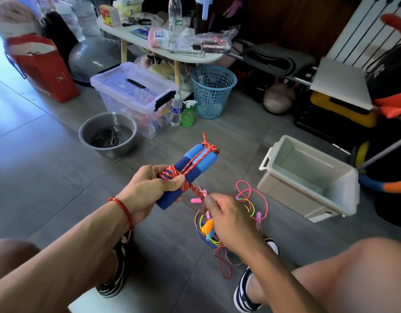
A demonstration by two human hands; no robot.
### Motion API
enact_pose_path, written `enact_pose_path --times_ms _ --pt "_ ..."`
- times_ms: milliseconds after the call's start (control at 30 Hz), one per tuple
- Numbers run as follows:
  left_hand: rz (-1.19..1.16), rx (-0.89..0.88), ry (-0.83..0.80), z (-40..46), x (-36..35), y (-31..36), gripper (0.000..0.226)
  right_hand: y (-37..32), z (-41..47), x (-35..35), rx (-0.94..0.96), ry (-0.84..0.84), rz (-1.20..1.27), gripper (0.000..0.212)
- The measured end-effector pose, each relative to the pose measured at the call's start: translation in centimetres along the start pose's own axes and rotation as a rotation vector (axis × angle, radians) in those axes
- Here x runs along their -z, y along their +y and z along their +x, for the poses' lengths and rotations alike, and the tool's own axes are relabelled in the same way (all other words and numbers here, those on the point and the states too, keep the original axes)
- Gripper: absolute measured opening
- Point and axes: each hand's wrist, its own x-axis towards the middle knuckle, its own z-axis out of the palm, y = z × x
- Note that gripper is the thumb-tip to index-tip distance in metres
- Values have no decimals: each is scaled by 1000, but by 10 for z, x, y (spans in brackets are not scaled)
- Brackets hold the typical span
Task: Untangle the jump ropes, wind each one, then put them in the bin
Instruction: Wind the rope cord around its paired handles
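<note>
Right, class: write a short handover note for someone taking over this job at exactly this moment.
Left hand: grips the blue foam handles, held side by side with red-and-white rope wound round them.
Right hand: pinches the loose rope end near the handles.
Floor: the thin pink, yellow and blue ropes lie tangled in front of the feet; the white bin stands to the right, no rope in it.
Done: first rope mostly wound.
Left: finish winding, bin it, then untangle, wind and bin the others.
</note>
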Motion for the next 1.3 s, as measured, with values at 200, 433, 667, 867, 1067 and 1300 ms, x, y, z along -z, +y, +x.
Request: enact_pose_path --times_ms 200,433,667,867,1067,1300 --pt "284 -78 41 4 4 -4 12 1 -3 5 33 37 -143 22" --pt "680 -228 59 7 -2 -7 12 8 -7 18 393 193 -640 11" --pt "1114 -342 -193 -5 -24 -17 30 7 3 39 625 246 -830 28" --pt "1056 -545 -289 -18 -38 -17 41 5 21 65 432 121 -576 29" --pt "1083 -640 -267 -28 -41 -7 45 7 37 80 312 -210 -254 15" --pt "959 -633 -375 -50 -41 11 54 14 55 96 261 -562 40 7"
